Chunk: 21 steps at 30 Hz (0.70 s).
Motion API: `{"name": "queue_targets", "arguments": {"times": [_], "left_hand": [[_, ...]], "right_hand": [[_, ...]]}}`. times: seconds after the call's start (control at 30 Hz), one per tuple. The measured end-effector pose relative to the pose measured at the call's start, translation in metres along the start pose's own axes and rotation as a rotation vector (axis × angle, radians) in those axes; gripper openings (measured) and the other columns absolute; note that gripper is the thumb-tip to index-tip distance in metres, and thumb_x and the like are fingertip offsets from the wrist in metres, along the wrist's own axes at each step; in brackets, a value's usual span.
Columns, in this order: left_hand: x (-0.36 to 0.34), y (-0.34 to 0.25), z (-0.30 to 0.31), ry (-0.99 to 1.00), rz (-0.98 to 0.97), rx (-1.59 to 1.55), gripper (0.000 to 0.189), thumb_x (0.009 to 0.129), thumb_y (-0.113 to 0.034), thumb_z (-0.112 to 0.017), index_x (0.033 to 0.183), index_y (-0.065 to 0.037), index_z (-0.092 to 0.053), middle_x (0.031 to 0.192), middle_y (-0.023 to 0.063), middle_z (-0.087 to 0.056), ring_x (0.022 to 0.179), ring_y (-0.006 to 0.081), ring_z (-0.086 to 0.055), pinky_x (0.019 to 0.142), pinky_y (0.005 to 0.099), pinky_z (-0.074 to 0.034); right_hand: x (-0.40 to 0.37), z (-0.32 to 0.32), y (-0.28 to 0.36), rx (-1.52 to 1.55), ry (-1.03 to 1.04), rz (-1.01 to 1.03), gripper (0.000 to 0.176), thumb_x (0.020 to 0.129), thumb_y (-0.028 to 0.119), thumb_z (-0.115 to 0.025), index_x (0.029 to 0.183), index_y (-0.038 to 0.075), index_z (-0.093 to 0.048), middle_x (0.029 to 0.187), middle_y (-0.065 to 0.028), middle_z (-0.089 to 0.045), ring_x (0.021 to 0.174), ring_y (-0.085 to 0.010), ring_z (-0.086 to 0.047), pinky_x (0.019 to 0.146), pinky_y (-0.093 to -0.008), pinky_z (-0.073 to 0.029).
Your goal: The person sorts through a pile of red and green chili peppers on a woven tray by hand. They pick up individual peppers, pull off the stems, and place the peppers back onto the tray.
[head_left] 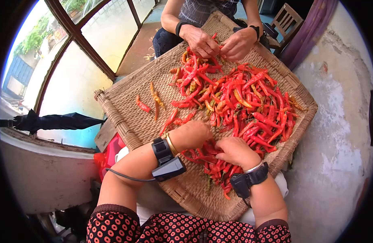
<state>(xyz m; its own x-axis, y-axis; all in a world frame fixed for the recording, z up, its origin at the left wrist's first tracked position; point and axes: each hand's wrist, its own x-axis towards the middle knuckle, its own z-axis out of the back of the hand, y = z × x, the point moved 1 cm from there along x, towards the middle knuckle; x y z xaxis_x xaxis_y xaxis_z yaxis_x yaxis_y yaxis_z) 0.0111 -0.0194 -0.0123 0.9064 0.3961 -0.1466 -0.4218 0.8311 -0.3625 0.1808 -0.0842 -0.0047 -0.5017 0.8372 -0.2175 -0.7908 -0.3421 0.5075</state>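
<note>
Woven straw tray (129, 91) fills the view, red chillies (243, 101) heaped toward its far right. My left hand (192, 135) and right hand (235, 152) sit curled on a clump of chillies (210, 167) at the near edge, pods pointing every way. My fingertips tuck under, so I cannot tell if they grip anything. Another person's hands (200, 40) work the far edge.

A flat woven tray (125, 109) carried a heap of red chillies (243, 97), a few strays lying apart toward its left.
</note>
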Motion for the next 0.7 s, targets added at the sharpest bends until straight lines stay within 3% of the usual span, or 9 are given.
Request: {"name": "queue_targets", "arguments": {"times": [0.1, 0.3, 0.37, 0.47, 0.5, 0.53, 0.6, 0.67, 0.7], "left_hand": [[-0.001, 0.001, 0.000, 0.040, 0.069, 0.096, 0.018, 0.064, -0.014, -0.064, 0.080, -0.006, -0.062, 0.083, 0.0113, -0.055, 0.082, 0.0289, -0.057, 0.071, 0.0387, -0.048], [-0.006, 0.007, 0.023, -0.113, -0.181, -0.058, 0.016, 0.068, -0.015, -0.065, 0.078, -0.004, -0.062, 0.082, 0.0106, -0.059, 0.078, 0.0269, -0.058, 0.067, 0.0365, -0.047], [-0.011, 0.004, 0.043, -0.042, 0.108, -0.399, 0.016, 0.074, -0.017, -0.064, 0.082, -0.002, -0.063, 0.076, 0.0107, -0.062, 0.071, 0.0242, -0.060, 0.063, 0.0338, -0.047], [-0.017, 0.008, 0.054, -0.119, 0.149, -0.504, 0.016, 0.079, -0.016, -0.063, 0.087, -0.003, -0.065, 0.072, 0.0113, -0.063, 0.065, 0.0214, -0.060, 0.061, 0.0314, -0.046], [-0.017, 0.015, 0.054, -0.125, 0.118, -0.521, 0.015, 0.080, -0.015, -0.062, 0.089, -0.003, -0.065, 0.069, 0.0083, -0.061, 0.064, 0.0136, -0.057, 0.059, 0.0280, -0.045], [-0.018, 0.019, 0.055, -0.122, 0.109, -0.521, 0.015, 0.080, -0.015, -0.062, 0.089, -0.003, -0.065, 0.069, 0.0083, -0.061, 0.064, 0.0136, -0.057, 0.059, 0.0280, -0.045], [-0.020, 0.027, 0.062, -0.265, 0.266, -0.616, 0.015, 0.081, -0.015, -0.063, 0.086, -0.002, -0.065, 0.066, 0.0028, -0.058, 0.064, 0.0077, -0.053, 0.058, 0.0255, -0.044], [-0.015, 0.038, 0.057, -0.337, 0.309, -0.716, 0.016, 0.084, -0.014, -0.061, 0.091, 0.000, -0.063, 0.068, -0.0023, -0.055, 0.064, 0.0037, -0.048, 0.058, 0.0215, -0.042], [-0.011, 0.038, 0.057, -0.539, 0.381, -0.911, 0.018, 0.084, -0.013, -0.061, 0.097, 0.000, -0.061, 0.072, -0.0034, -0.056, 0.064, 0.0033, -0.047, 0.058, 0.0204, -0.042]], "right_hand": [[0.000, 0.001, 0.003, -0.042, 0.069, -0.018, 0.023, 0.070, 0.020, -0.064, 0.085, 0.004, -0.061, 0.081, -0.0157, -0.060, 0.082, -0.0335, -0.058, 0.072, -0.0422, -0.046], [0.001, 0.006, -0.007, -0.007, -0.043, 0.000, 0.018, 0.072, 0.017, -0.061, 0.083, 0.003, -0.062, 0.078, -0.0150, -0.060, 0.079, -0.0312, -0.059, 0.069, -0.0403, -0.046], [0.000, 0.020, -0.011, 0.202, -0.277, -0.104, 0.015, 0.076, 0.018, -0.057, 0.079, 0.004, -0.060, 0.071, -0.0158, -0.058, 0.073, -0.0344, -0.059, 0.065, -0.0434, -0.046], [-0.007, 0.033, -0.011, 0.271, -0.457, -0.151, 0.014, 0.078, 0.018, -0.057, 0.081, 0.004, -0.060, 0.068, -0.0161, -0.058, 0.070, -0.0327, -0.059, 0.063, -0.0423, -0.045], [-0.009, 0.036, -0.011, 0.262, -0.506, -0.163, 0.012, 0.078, 0.016, -0.060, 0.082, 0.005, -0.061, 0.070, -0.0141, -0.059, 0.069, -0.0315, -0.059, 0.062, -0.0398, -0.046], [-0.011, 0.038, -0.010, 0.259, -0.511, -0.171, 0.012, 0.078, 0.016, -0.060, 0.082, 0.005, -0.061, 0.070, -0.0141, -0.059, 0.069, -0.0315, -0.059, 0.062, -0.0398, -0.046], [-0.015, 0.045, -0.007, 0.154, -0.845, -0.207, 0.011, 0.075, 0.013, -0.063, 0.082, 0.006, -0.061, 0.074, -0.0120, -0.059, 0.070, -0.0304, -0.059, 0.060, -0.0377, -0.046], [-0.023, 0.050, -0.015, 0.093, -0.913, -0.232, 0.015, 0.074, 0.013, -0.066, 0.087, 0.007, -0.060, 0.080, -0.0099, -0.058, 0.072, -0.0303, -0.060, 0.059, -0.0374, -0.047], [-0.028, 0.055, -0.014, -0.061, -0.851, -0.326, 0.019, 0.074, 0.015, -0.066, 0.090, 0.007, -0.059, 0.083, -0.0098, -0.056, 0.073, -0.0306, -0.059, 0.060, -0.0380, -0.047]]}}
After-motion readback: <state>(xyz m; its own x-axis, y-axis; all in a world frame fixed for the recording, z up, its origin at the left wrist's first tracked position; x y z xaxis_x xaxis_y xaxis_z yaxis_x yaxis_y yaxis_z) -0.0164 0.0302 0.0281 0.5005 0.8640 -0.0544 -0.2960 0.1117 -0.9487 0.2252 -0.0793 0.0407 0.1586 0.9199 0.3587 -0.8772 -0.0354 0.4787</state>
